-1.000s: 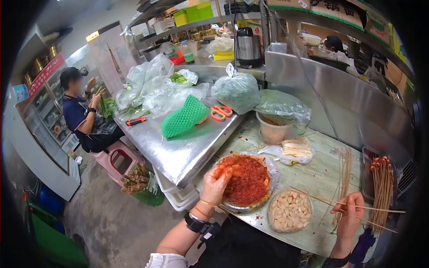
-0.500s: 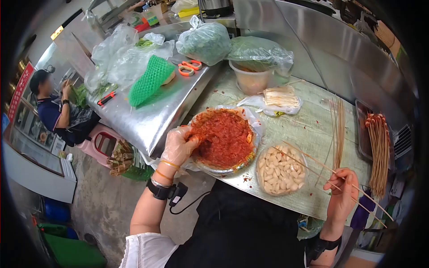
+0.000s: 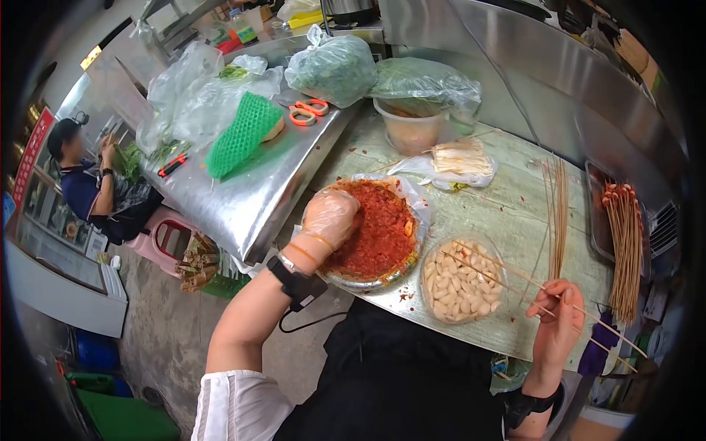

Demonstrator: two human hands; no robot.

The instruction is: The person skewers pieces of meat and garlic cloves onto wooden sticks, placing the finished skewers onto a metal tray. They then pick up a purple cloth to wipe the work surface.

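Observation:
My left hand (image 3: 331, 219), in a clear plastic glove, is over the left part of a bowl of red chunky paste (image 3: 379, 239); its fingertips are hidden in or behind the paste. My right hand (image 3: 559, 316) is bare and pinches two thin wooden skewers (image 3: 507, 268), whose tips reach over a clear tub of peeled garlic cloves (image 3: 462, 283). Right of the tub lies a bundle of bare skewers (image 3: 559, 220). Behind the bowl, pale thin sticks (image 3: 462, 158) rest on a plastic bag.
A tray (image 3: 597, 213) with loaded skewers (image 3: 625, 250) stands at the right. Behind are a plastic container (image 3: 413, 128) and bagged greens (image 3: 334, 70). On the metal table (image 3: 220, 213) lie orange scissors (image 3: 307, 112) and green foam netting (image 3: 245, 136). A person (image 3: 88, 180) sits at the left.
My left hand has moved from the bowl's left rim up and inward over the paste, its fingers now out of sight. My right hand has shifted slightly with the skewers.

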